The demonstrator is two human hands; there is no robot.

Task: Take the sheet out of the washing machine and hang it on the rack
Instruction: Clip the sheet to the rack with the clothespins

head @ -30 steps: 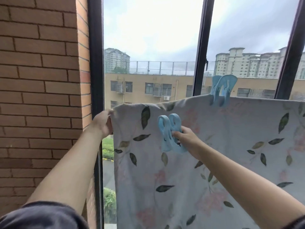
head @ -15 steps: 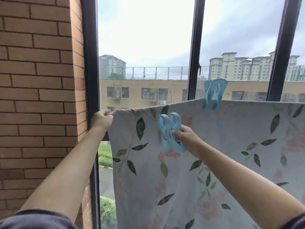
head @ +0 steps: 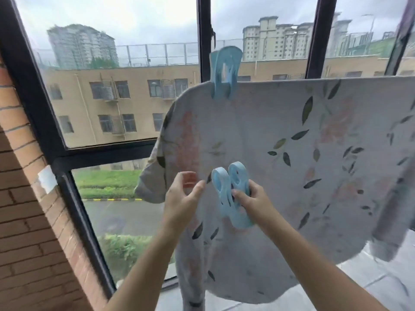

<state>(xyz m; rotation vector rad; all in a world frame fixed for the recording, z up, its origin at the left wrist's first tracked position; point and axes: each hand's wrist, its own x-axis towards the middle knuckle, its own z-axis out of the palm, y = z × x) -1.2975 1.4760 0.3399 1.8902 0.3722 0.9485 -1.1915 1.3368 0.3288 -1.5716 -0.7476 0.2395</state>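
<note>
Close in front of you, your left hand (head: 182,198) is open, fingers loosely spread and holding nothing, just short of the sheet (head: 292,176). Your right hand (head: 253,203) is clamped on a blue peg (head: 231,196), with the peg's looped ends pointing up. The two hands are near each other, the left fingertips almost at the peg.

By my reading, the sheet is already out of the machine and hung, and you are on the pegging step. It hangs just beyond your hands, folded over the rack, which is hidden under the cloth. A top peg (head: 224,72) pins its upper edge, but left of that the cloth slopes away and the corner (head: 148,187) droops free.

The next move likely calls for your left hand to lift that corner back to the line of the top edge. Your right hand would then squeeze the peg open and seat it over the fold.

You have open room left of the drooping edge, bounded by the wall (head: 27,221) at your left. Beyond the sheet the window frame (head: 203,30) and its glass stand close, so reach upward, not forward.
</note>
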